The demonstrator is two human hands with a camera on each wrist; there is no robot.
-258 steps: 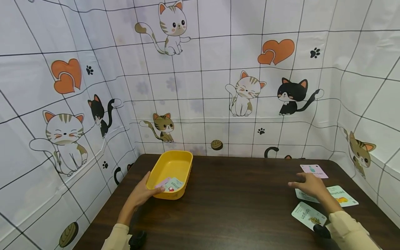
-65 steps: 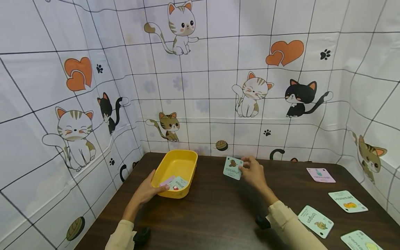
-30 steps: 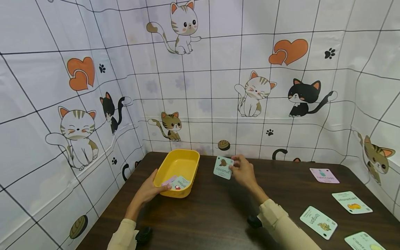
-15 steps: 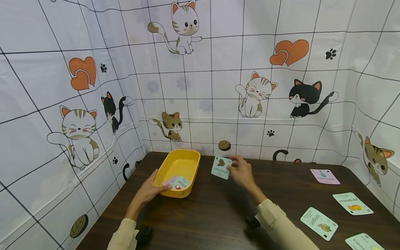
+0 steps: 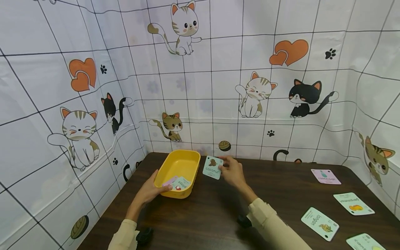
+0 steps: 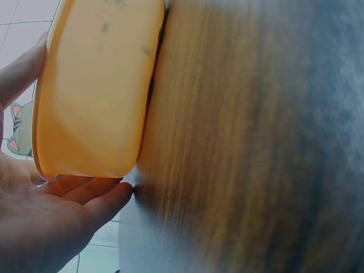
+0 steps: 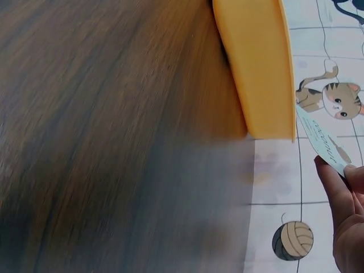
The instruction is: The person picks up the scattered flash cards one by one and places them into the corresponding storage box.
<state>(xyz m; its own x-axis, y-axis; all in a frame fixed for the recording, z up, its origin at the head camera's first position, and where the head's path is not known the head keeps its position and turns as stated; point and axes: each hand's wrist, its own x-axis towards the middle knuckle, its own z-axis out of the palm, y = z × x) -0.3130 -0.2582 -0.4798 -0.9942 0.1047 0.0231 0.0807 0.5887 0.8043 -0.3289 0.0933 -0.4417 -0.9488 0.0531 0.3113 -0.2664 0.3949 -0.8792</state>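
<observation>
My left hand [image 5: 149, 189] grips the near left side of a yellow plastic tray [image 5: 195, 170], thumb over the rim. In the left wrist view the fingers of that hand [image 6: 51, 222] lie along the outside of the tray's wall [image 6: 96, 102]. Inside the tray are a pink card [image 5: 169, 181] and a pale green pitaya card [image 5: 181, 182]. My right hand [image 5: 233, 173] pinches a pale green coconut card [image 5: 212, 168] by its right edge, thumb in front. The card is held up just right of the tray, picture facing me. The right wrist view shows this card [image 7: 319, 136] nearly edge-on.
On the right of the dark wooden table [image 5: 268, 194] lie a pink raincoat card [image 5: 326, 176], a persimmon card [image 5: 353, 203], a longan card [image 5: 320, 224] and a partly cut-off green card [image 5: 365, 242]. A cat-print curtain [image 5: 200, 86] hangs behind and along both sides.
Earlier my right hand was over the cards at the right. It now holds the coconut card and has carried it left, close to the tray. My left hand has stayed on the tray.
</observation>
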